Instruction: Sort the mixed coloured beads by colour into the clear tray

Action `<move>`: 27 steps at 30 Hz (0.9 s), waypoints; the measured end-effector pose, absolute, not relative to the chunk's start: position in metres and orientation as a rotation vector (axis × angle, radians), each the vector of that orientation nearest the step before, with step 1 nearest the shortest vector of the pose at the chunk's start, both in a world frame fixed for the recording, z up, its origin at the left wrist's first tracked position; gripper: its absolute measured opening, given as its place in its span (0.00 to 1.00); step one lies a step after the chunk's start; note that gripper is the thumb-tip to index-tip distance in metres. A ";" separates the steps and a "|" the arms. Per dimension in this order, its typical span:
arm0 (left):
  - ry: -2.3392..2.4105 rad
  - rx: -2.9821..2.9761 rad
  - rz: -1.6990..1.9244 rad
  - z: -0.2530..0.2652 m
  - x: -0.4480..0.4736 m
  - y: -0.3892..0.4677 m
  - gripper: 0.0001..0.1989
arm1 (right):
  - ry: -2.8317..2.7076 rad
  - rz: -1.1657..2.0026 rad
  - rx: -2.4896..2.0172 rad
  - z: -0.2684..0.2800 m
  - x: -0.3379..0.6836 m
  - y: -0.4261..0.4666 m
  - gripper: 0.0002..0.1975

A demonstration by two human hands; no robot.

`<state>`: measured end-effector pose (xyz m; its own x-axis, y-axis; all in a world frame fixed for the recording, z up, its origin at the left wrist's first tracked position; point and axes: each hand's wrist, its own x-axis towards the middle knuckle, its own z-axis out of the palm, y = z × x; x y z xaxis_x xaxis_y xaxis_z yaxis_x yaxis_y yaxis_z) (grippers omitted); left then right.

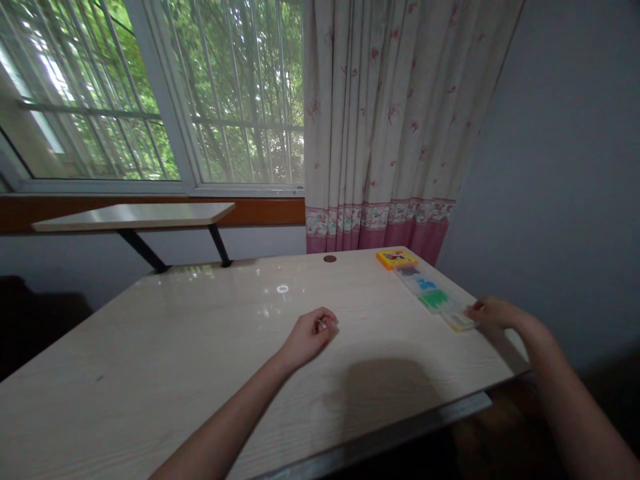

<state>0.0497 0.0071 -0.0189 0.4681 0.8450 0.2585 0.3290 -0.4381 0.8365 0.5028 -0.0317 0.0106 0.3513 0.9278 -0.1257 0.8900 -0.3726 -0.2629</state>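
My left hand [309,338] is just above or on the middle of the table, its fingers curled in towards the thumb. Whatever it may hold is too small to make out. At the right edge, my right hand [493,312] reaches down with fingertips bunched at the nearest clear plastic container [457,321], which has pale and yellowish contents. Whether the fingers pinch a piece is hidden. Beyond it lie green pieces [434,300], blue pieces [426,285] and dark purplish pieces [409,271], all in clear containers set in a row.
A yellow box with a printed top [397,259] sits at the row's far end. A raised shelf [135,215] on black legs stands at the back left of the light wooden table [200,360]. Behind are a barred window and a floral curtain [380,133]; a wall stands on the right.
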 end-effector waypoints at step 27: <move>1.960 2.341 0.207 -0.035 -0.009 0.055 0.39 | -2.346 0.286 -1.917 -0.039 0.211 0.064 0.42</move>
<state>-0.0089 0.0553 -0.0352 0.1717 0.9838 0.0515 0.9729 -0.1776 0.1484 0.2112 0.0636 -0.0386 -0.2032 0.9782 -0.0423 0.9598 0.1904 -0.2061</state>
